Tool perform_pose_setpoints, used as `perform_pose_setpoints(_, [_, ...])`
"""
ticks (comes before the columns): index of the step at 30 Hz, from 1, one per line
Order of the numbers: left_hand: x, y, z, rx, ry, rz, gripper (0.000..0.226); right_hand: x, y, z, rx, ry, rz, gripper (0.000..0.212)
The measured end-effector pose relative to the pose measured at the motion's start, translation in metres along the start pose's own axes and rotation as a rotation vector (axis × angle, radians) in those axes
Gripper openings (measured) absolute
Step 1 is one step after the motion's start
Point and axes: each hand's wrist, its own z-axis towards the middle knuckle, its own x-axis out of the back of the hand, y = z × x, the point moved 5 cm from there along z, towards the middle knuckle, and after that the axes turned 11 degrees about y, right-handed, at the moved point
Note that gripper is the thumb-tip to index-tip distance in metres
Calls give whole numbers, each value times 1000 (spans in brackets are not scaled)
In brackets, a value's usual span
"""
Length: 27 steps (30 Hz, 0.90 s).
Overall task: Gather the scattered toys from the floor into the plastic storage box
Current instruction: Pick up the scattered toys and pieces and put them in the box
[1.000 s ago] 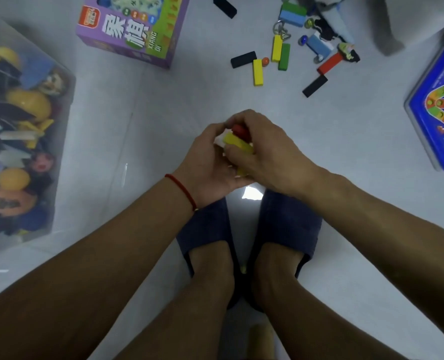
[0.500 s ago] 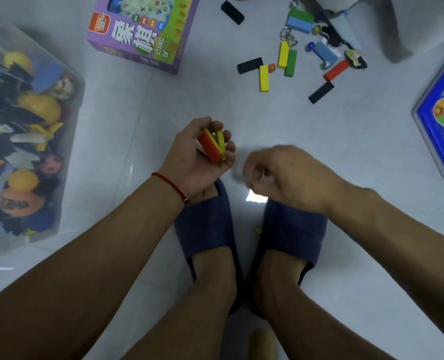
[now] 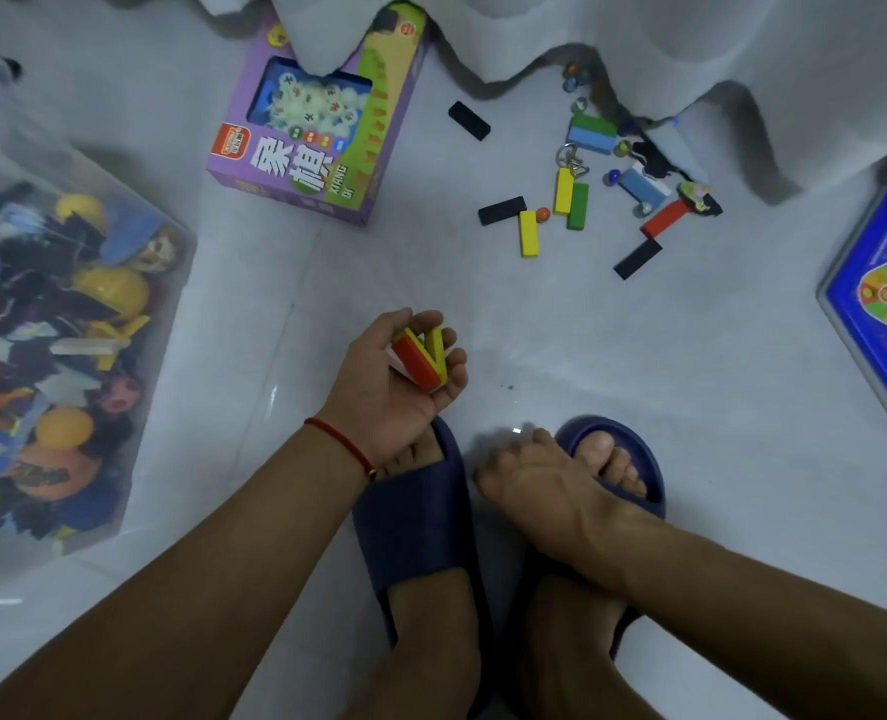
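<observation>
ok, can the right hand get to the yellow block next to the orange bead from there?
Probably yes. The right hand holds nothing visible, and bare floor lies between it and the yellow block; it needs a forward reach.

Bare floor [image 3: 285, 387] between hands and storage box [image 3: 166, 356].

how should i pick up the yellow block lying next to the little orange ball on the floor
Pinch the yellow rectangular wooden block across its two long side faces, near the middle, coming straight down from above. It lies flat with its long axis pointing roughly away from you. Keep your fingers clear of the small orange ball and the black rectangular block near its far end.
</observation>
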Motion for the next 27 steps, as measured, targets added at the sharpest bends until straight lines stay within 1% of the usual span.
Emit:
perform_pose_setpoints(1, [0,1,-1,-7,4,9,22,4,7,-5,-44,-10,139,29])
perform_pose_setpoints(3, [-2,3,-7,-23,8,28,21,14,27,-11,-247,-32,615,22])
perform_pose_setpoints(5, [-5,9,-15,-56,17,65,20,31,45,-6,-373,61,999,12])
perform_pose_setpoints(7, [-10,22,-28,-129,51,114,20,54,58,0,-539,120,1446,20])
perform_pose_setpoints(8, [-12,33,-36,-180,69,130,20,66,62,4,-598,132,1629,23])
perform_pose_setpoints(9, [-15,45,-45,-235,87,130,21,83,63,7,-630,137,1752,25])
perform_pose_setpoints(11, [-20,74,-69,-350,122,84,22,114,57,20,-623,125,1854,25])
perform_pose_setpoints(14, [-14,133,-111,-610,205,-20,24,173,17,54,-485,75,1888,30])
perform_pose_setpoints(16, [-1,177,-142,-807,284,-91,20,220,-25,80,-344,36,1997,34])
perform_pose_setpoints(18, [21,222,-173,-994,379,-195,14,269,-75,102,-142,-33,2142,45])
perform_pose_setpoints(20, [53,257,-196,-1112,488,-321,8,307,-120,122,13,-117,2233,56])
perform_pose_setpoints(21, [69,268,-199,-1111,533,-397,8,317,-140,131,43,-178,2276,61])
perform_pose_setpoints(23, [93,279,-196,-1046,589,-478,19,326,-170,150,20,-271,2315,65])
perform_pose_setpoints(25, [104,276,-187,-973,642,-478,28,323,-179,160,-20,-235,2250,55])
perform_pose_setpoints(27, [111,270,-178,-919,682,-533,27,310,-168,160,-31,-159,2141,40])
